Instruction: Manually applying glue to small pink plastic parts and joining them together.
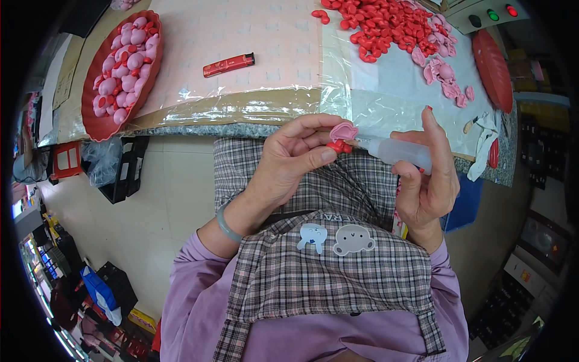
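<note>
And here, the left hand (289,154) pinches a pink-and-red piece (343,131); the right hand (431,184) grips a translucent bottle (403,152), nozzle (362,144) right beside it!

Bottle (393,152) partly hidden by right grip (429,193), red pile (381,24) cut off above

My left forearm (214,240) angles forward and inward to the right, and the left hand (288,154) is bare, its thumb (315,158) extended across to oppose the bent fingers (313,122) in a pinch. My right hand (429,187), also bare, faces it from near by on a raised right wrist (427,235), the right thumb (406,179) bent in a grip and one finger (438,136) standing upward, well away from that thumb. Both hands are found apart, level with one another, ahead of my torso.
</note>
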`<control>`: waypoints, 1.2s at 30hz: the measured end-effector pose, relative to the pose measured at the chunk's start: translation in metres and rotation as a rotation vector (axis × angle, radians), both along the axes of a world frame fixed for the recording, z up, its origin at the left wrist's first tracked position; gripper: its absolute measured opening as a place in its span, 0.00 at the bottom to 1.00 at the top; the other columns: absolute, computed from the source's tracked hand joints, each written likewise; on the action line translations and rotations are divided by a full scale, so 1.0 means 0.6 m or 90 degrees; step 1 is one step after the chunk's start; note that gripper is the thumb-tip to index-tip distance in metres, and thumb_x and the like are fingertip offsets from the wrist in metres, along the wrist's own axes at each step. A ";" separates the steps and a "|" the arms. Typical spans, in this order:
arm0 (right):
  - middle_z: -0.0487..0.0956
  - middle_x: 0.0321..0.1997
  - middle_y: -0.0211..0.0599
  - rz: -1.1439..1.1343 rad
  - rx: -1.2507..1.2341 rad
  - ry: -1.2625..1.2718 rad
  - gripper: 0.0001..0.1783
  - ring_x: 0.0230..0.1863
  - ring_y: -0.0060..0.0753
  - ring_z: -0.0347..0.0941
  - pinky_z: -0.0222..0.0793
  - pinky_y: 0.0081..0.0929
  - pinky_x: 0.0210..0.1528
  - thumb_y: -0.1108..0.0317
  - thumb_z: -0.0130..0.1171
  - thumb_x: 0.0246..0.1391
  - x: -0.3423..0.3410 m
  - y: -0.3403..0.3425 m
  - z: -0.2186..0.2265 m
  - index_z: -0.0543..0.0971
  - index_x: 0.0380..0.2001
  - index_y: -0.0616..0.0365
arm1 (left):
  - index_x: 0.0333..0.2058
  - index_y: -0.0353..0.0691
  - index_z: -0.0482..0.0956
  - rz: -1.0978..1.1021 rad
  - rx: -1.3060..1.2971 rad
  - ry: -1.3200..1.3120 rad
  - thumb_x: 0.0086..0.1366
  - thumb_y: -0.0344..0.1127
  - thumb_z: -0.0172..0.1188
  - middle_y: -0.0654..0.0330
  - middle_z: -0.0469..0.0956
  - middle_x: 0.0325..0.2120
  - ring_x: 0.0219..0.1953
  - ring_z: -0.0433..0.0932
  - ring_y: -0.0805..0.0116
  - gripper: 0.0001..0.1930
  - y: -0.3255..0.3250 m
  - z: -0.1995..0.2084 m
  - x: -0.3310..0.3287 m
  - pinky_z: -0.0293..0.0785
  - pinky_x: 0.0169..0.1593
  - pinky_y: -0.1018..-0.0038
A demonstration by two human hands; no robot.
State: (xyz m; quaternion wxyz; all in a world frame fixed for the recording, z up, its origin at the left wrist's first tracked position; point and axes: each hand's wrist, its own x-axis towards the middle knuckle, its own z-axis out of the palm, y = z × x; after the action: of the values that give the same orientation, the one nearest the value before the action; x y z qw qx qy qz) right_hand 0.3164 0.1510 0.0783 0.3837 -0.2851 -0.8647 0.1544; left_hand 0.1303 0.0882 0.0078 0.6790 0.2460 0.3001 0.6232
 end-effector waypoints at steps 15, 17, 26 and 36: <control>0.78 0.43 0.55 -0.003 0.044 0.005 0.30 0.32 0.31 0.78 0.74 0.22 0.29 0.59 0.53 0.60 -0.003 0.000 0.000 0.64 0.57 0.72 | 0.53 0.31 0.68 0.006 0.012 0.004 0.58 0.24 0.61 0.48 0.72 0.51 0.54 0.73 0.62 0.23 -0.001 -0.002 0.001 0.71 0.58 0.65; 0.78 0.42 0.55 -0.012 0.016 0.007 0.30 0.29 0.29 0.77 0.73 0.20 0.27 0.59 0.52 0.61 0.000 -0.004 0.001 0.64 0.57 0.72 | 0.53 0.31 0.68 0.005 0.010 0.004 0.58 0.24 0.61 0.48 0.72 0.51 0.54 0.73 0.62 0.23 -0.001 -0.001 0.001 0.71 0.58 0.65; 0.79 0.39 0.53 -0.013 0.001 0.002 0.29 0.24 0.23 0.74 0.70 0.17 0.24 0.59 0.52 0.61 0.002 -0.002 0.001 0.64 0.58 0.71 | 0.53 0.31 0.68 -0.001 0.009 0.004 0.58 0.24 0.61 0.48 0.73 0.51 0.53 0.74 0.63 0.23 0.000 -0.003 0.000 0.71 0.57 0.65; 0.79 0.38 0.52 -0.009 -0.006 0.000 0.30 0.28 0.27 0.76 0.72 0.20 0.28 0.60 0.53 0.60 -0.001 -0.003 0.001 0.64 0.58 0.72 | 0.53 0.31 0.69 -0.004 0.009 0.008 0.58 0.24 0.61 0.48 0.73 0.50 0.53 0.74 0.62 0.22 0.000 -0.003 0.001 0.71 0.57 0.66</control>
State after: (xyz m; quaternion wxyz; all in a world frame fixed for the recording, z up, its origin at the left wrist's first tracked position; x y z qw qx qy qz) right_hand 0.3159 0.1492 0.0789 0.3835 -0.2931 -0.8618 0.1557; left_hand 0.1308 0.0881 0.0061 0.6773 0.2556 0.2995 0.6215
